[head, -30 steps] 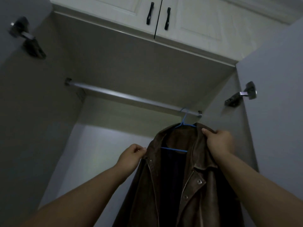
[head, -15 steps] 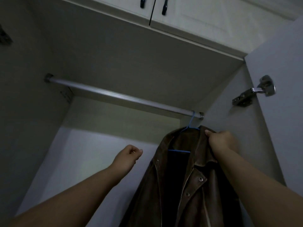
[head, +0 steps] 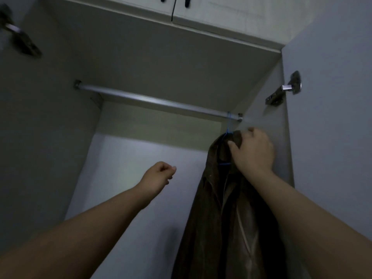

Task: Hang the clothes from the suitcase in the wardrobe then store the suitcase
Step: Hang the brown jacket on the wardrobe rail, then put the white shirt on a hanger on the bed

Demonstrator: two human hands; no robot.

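A brown jacket (head: 217, 218) hangs on a blue hanger (head: 228, 127) whose hook is over the metal rail (head: 153, 100) at its far right end, close to the wardrobe's right wall. My right hand (head: 253, 152) grips the jacket at the collar and shoulder. My left hand (head: 159, 175) is in the air to the left of the jacket, fingers curled, holding nothing. The suitcase is out of view.
The wardrobe's inside (head: 141, 168) is dim, with the rest of the rail bare to the left. Open doors stand at both sides, with a hinge on the right (head: 285, 89) and one on the left (head: 20, 39). Upper cabinet doors with black handles (head: 187, 2) sit above.
My left hand has let go of the jacket's left front and drawn away to the left. The jacket has slid right along the rail and turned edge-on, with my right hand still on it.
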